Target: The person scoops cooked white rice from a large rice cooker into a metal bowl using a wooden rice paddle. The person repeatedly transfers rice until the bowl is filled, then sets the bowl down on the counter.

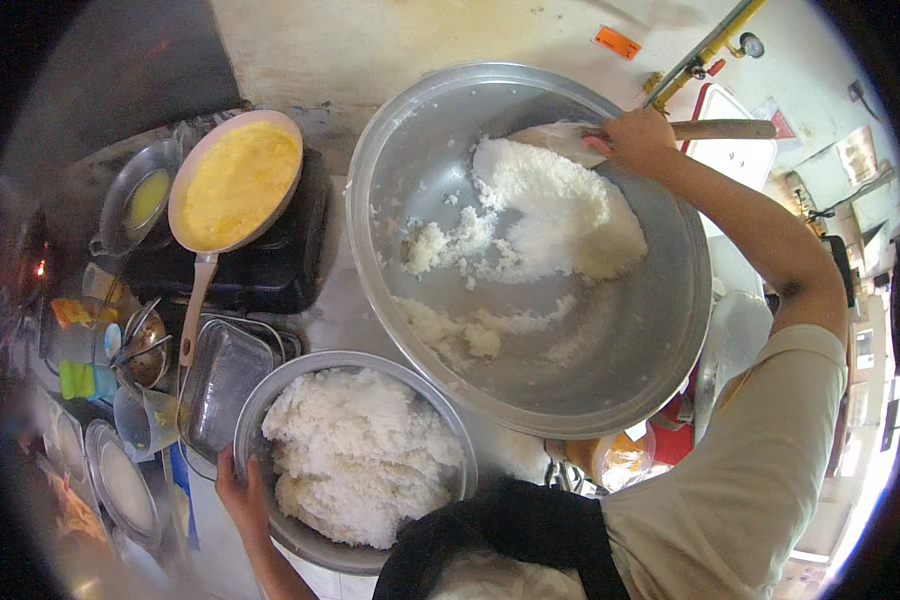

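My right hand grips the wooden handle of a paddle whose blade reaches into a large metal basin, partly hidden behind the rice. A mound of cooked white rice lies against the paddle, with loose clumps across the basin's bottom. Below and to the left, a smaller metal bowl holds a big heap of white rice. My left hand holds this bowl's left rim, fingers outside and thumb at the edge.
A frying pan with a yellow egg-like layer sits over a black stove. Beside it is another pan with yellow liquid. A wire basket, a whisk and a plastic jug stand left. A yellow pipe runs along the wall.
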`<state>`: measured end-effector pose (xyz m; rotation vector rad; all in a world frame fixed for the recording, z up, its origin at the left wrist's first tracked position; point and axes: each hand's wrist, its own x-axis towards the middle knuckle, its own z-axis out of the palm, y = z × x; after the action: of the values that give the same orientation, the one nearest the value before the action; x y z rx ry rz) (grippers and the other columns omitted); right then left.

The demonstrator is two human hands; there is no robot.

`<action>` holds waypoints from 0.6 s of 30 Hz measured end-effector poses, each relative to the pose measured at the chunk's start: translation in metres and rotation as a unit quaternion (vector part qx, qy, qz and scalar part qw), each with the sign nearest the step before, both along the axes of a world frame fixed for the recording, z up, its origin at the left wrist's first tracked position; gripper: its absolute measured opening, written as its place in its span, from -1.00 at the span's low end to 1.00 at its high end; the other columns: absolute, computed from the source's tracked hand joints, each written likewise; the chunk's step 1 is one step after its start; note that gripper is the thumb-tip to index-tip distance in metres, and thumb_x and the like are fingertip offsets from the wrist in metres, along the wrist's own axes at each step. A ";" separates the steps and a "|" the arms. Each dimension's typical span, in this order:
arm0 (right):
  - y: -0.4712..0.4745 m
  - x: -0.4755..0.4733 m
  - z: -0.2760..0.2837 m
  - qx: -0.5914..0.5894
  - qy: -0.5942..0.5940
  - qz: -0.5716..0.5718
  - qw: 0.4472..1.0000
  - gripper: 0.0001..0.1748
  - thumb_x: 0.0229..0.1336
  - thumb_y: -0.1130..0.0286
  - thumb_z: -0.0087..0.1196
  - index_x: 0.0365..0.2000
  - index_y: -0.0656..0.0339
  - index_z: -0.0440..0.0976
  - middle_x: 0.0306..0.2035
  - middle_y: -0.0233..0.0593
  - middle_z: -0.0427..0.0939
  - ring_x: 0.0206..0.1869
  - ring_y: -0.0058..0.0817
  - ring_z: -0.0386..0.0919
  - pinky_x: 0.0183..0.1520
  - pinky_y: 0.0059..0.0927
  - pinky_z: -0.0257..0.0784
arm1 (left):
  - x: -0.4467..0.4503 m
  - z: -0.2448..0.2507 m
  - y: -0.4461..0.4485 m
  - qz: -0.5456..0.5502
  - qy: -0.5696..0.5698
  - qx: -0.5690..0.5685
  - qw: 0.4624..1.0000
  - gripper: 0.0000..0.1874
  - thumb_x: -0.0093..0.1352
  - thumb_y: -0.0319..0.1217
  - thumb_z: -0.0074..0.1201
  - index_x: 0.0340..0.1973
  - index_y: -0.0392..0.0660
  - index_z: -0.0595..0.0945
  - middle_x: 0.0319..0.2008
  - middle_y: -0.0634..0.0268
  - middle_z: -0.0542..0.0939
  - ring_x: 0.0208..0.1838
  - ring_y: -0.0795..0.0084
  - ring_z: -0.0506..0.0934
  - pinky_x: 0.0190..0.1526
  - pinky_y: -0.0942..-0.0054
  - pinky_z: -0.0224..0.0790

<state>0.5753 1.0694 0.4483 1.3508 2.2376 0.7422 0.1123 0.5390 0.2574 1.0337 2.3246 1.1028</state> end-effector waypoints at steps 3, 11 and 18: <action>0.011 -0.030 -0.017 -0.046 0.072 0.073 0.994 -0.28 0.39 -0.33 -0.15 -0.20 0.09 0.71 -0.37 -0.12 0.72 -0.25 -0.08 0.74 -0.13 -0.01 0.62 | -0.002 0.000 0.003 -0.002 0.022 0.015 1.000 -0.71 0.43 -0.56 0.11 0.05 -0.34 0.58 -0.12 0.06 0.66 -0.04 0.31 0.59 0.11 0.33 0.41; -0.105 -0.097 0.003 -0.135 0.052 0.240 0.960 -0.24 0.34 -0.43 -0.21 -0.36 -0.04 0.73 -0.54 -0.12 0.65 -0.37 -0.09 0.69 -0.26 -0.03 0.54 | -0.005 0.000 -0.006 0.003 0.017 -0.028 0.999 -0.70 0.41 -0.53 0.14 0.05 -0.29 0.59 -0.14 0.05 0.68 -0.05 0.28 0.61 0.08 0.31 0.43; -0.067 -0.041 0.048 0.011 -0.016 0.162 0.987 -0.24 0.31 -0.38 -0.09 -0.45 0.11 0.72 -0.52 -0.17 0.66 -0.36 -0.13 0.70 -0.25 -0.09 0.55 | -0.001 0.005 -0.004 -0.005 0.037 -0.018 0.999 -0.71 0.43 -0.52 0.12 0.05 -0.31 0.58 -0.13 0.05 0.70 -0.06 0.25 0.62 0.08 0.31 0.42</action>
<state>0.5345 1.0026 0.4965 0.9861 2.4595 0.8913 0.1117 0.5350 0.2626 1.0883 2.3853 1.0319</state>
